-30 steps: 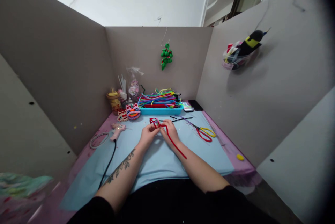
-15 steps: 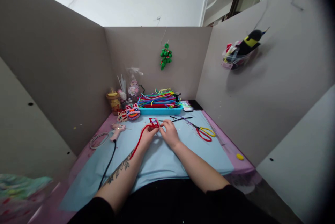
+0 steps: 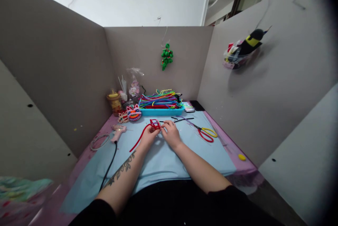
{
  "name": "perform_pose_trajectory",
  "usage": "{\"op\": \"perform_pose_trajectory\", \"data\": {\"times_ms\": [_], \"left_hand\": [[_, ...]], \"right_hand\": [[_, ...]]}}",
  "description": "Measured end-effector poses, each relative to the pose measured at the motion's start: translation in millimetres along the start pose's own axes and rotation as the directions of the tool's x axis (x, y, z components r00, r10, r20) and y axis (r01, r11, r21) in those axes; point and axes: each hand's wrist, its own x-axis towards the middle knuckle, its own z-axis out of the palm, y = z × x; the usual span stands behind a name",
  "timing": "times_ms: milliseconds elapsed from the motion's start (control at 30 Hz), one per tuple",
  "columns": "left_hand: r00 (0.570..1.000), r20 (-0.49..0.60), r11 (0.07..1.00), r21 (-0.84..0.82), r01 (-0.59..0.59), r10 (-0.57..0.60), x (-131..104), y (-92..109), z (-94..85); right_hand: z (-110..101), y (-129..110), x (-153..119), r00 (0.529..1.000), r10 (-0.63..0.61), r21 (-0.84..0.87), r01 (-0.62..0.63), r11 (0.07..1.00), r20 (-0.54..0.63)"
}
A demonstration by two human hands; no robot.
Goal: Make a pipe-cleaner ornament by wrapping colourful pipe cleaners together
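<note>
Between my hands, over the middle of the blue cloth, is a small looped piece of red pipe cleaner (image 3: 155, 123) with some pinkish strands in it. My left hand (image 3: 150, 135) pinches its lower left side, and a long red tail runs from there down to the left, beside my forearm. My right hand (image 3: 171, 133) has thumb and fingertips closed on the piece's right edge. Thin black stems (image 3: 185, 119) lie just beyond my right hand. Scissors (image 3: 207, 134) with one red and one yellow handle rest to the right.
A blue tray (image 3: 161, 112) of colourful pipe cleaners stands at the back. Left of it are braided ring pieces (image 3: 134, 113), a jar (image 3: 115, 103) and a pink glue gun (image 3: 118, 133) with a black cord. Grey panels enclose the table; a yellow disc (image 3: 242, 157) lies right.
The long red tail has swung left, off my forearm, and its end now lies over the blue cloth. The looped piece has turned slightly between my fingers; both hands stay nearly in place.
</note>
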Motion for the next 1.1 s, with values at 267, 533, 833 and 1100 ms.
{"op": "perform_pose_trajectory", "data": {"times_ms": [267, 533, 833, 1100], "left_hand": [[0.995, 0.048, 0.996, 0.037, -0.086, 0.084, -1.9, 1.2, -0.9], [0.997, 0.066, 0.999, -0.029, -0.044, 0.046, 0.1, 1.4, -3.1], [0.947, 0.263, 0.926, -0.277, 0.255, -0.183, 2.1, 16.5, -13.2], [0.907, 0.350, 0.869, -0.343, 0.357, -0.234, 1.3, 15.8, -14.5]], "right_hand": [[0.6, -2.3, -2.4, 0.998, 0.048, 0.003, -0.048, 0.999, -0.029], [0.5, 1.9, 2.3, 0.997, 0.080, 0.110, -0.079, 0.991, -0.004], [-12.9, 15.6, 10.9, 0.979, 0.115, 0.399, -0.173, 0.900, 0.167], [-15.0, 16.1, 12.0, 0.965, -0.026, 0.514, -0.115, 0.850, 0.260]]}}
